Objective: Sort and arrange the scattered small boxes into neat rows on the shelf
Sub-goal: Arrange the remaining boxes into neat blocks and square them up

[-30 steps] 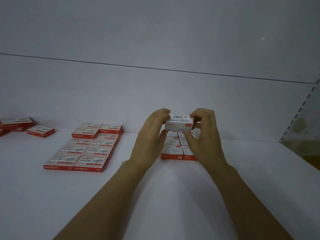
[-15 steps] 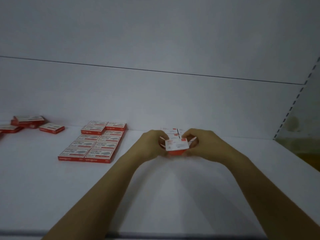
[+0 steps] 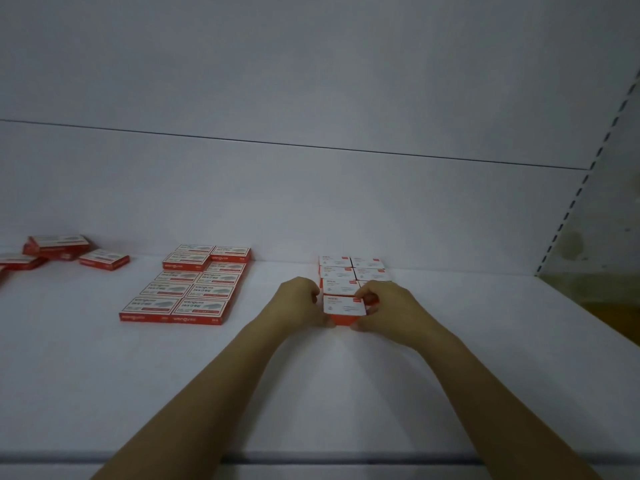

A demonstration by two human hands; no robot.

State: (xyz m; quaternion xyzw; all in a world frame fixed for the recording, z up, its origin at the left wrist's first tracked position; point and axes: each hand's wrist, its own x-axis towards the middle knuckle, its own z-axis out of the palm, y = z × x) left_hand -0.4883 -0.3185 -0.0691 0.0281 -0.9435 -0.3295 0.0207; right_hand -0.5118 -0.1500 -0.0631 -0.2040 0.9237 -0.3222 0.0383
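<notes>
On the broad white shelf board [image 3: 311, 393], the risk is judged to lie at the front of the double row of small white-topped, red-sided cardboard boxes [image 3: 349, 271] set against the back wall. If the carried box is pushed in askew or too hard, the boxes behind it could be shunted out of line. If it is released before lying flat, a gap or skew could be left. Well to the left of that double row, the grid of flat red-and-white cardboard boxes [image 3: 194, 289] is unlikely to be disturbed. The loose heap of flat red boxes [image 3: 59, 249] farther left is cut off by the picture edge, so it cannot be counted. The left hand [image 3: 301, 303] and the right hand [image 3: 391, 310] are curled round opposite ends of one more white-topped box [image 3: 344, 306], which is pinched between them at the front of the row's left column. Whether its base is touching the board cannot be told. The front of the right column is covered by the right hand, and the lid print is too dim to be read.
</notes>
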